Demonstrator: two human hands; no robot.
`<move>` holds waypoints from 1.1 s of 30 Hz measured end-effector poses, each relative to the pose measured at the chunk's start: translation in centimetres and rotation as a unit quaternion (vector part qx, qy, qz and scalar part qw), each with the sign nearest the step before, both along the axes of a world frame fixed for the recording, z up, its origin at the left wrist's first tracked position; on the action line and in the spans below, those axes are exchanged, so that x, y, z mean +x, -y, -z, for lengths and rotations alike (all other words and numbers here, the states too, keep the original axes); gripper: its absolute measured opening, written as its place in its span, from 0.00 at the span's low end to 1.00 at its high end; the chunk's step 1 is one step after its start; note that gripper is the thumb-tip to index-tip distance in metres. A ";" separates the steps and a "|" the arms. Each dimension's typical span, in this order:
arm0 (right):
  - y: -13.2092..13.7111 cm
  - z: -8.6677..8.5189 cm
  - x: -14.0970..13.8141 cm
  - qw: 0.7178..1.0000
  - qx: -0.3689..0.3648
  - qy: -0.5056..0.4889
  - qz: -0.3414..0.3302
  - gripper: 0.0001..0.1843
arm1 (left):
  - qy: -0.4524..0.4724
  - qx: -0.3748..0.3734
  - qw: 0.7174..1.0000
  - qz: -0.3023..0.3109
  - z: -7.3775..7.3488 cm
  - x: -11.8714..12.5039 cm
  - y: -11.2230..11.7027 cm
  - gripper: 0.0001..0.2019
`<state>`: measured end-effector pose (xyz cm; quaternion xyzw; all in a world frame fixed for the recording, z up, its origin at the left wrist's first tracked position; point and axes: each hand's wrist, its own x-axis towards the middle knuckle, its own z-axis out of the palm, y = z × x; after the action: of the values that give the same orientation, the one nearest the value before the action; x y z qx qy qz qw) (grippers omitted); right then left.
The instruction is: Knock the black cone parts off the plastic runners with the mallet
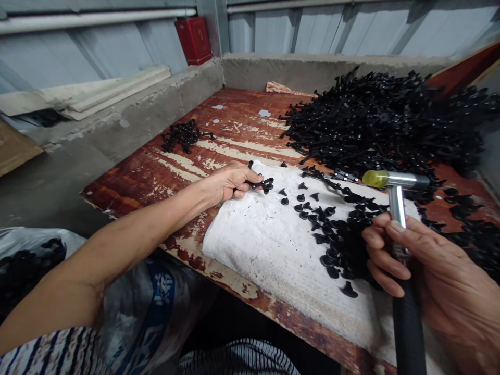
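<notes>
My left hand [234, 179] pinches a small black jointed part [264, 185] above the left edge of a white cloth [265, 239]. Most of that part's far end sticks out past my fingertips; the rest is hidden in the hand. In my right hand [437, 271] is a small mallet [397, 203], held upright by its black grip, with a metal neck and a yellow face at one end of its head. Between the hands, many loose black disc-shaped pieces with short stems [332, 221] lie scattered and heaped on the cloth.
A large pile of black parts [375, 120] covers the table's back right. A smaller heap [185, 135] sits at the back left of the worn red-brown table [144, 161]. A red tin [194, 40] stands on the concrete ledge. Plastic bags [156, 307] are below, at left.
</notes>
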<state>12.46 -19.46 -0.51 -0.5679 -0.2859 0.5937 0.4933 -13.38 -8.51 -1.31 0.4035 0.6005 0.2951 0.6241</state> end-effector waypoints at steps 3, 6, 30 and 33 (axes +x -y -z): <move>0.0 0.0 0.0 1.000 -0.001 -0.002 0.002 0.20 | -0.014 0.004 1.000 0.007 -0.3 0.1 -0.1 0.11; 0.0 0.0 0.0 1.000 -0.008 0.003 0.000 0.21 | -0.048 0.010 0.999 0.000 -0.9 0.3 0.0 0.11; -4.4 -0.8 -6.4 0.804 0.348 0.427 -0.223 0.28 | -0.150 0.022 0.988 0.018 -1.8 0.8 -0.7 0.10; -4.4 -1.0 -6.3 0.788 0.344 0.445 -0.251 0.29 | -0.141 0.020 0.990 0.019 -1.5 0.5 -0.8 0.10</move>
<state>6.16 -15.08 0.47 -0.4702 -0.7915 0.2407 0.3076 -12.85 -7.68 0.15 0.4643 0.6687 0.2358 0.5307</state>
